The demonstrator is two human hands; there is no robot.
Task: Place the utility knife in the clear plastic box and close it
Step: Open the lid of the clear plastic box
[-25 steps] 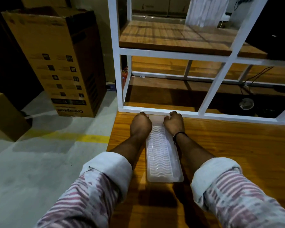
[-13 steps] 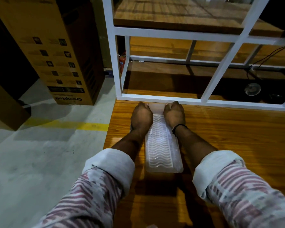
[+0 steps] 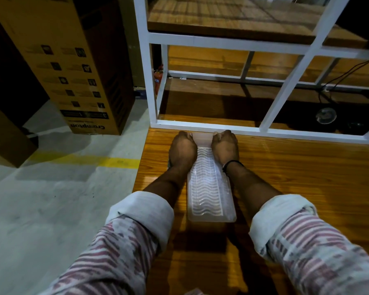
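- Wooden table (image 3: 296, 177): glossy orange-brown top with visible grain; it carries the box and both forearms.
- White metal shelf frame (image 3: 211, 125): square-section bars; its lower rail runs just beyond the knuckles, closing off the far end of the box.
- Cardboard carton (image 3: 72, 67): tall, printed with icons, standing on the grey concrete floor left of the table, well apart from the hands.
- Clear plastic box (image 3: 209, 192): long, rectangular, rounded corners, lid with a wavy ribbed relief; it lies lengthwise between the forearms, lid down. Contents cannot be made out through the ribbing, so the utility knife is not visible.
- Left hand (image 3: 182, 150): fingers curled, pressed on the box's far left corner.
- Right hand (image 3: 225, 147): likewise curled, bearing on the far right corner; a dark band circles the wrist.
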